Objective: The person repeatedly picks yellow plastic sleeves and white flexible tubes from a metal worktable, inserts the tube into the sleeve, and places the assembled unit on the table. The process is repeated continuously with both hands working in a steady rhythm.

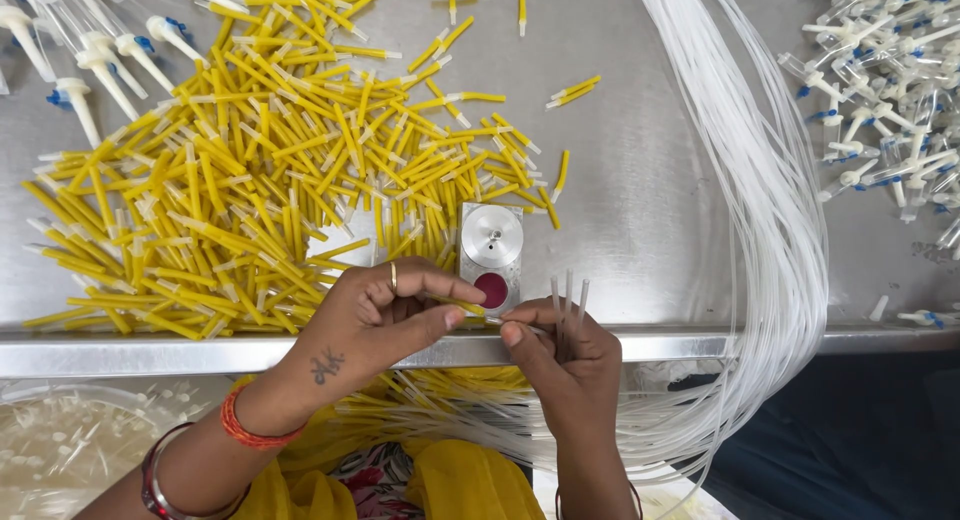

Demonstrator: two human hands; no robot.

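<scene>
My left hand (385, 315) pinches a yellow capped piece (462, 306) between thumb and forefinger, just in front of a small metal block with a round silver disc and a dark red well (491, 252). My right hand (560, 355) grips several thin clear tube ends (568, 298) that stick up past its fingers, its forefinger tip meeting the left thumb. A big heap of yellow capped pieces (250, 170) covers the steel table (620, 180) to the left of both hands.
A thick bundle of clear tubing (770, 210) runs down the right side and loops under the table edge (180, 352). White and blue plastic connectors (880, 90) lie at top right and top left. A clear bag of white parts (60, 450) sits below left.
</scene>
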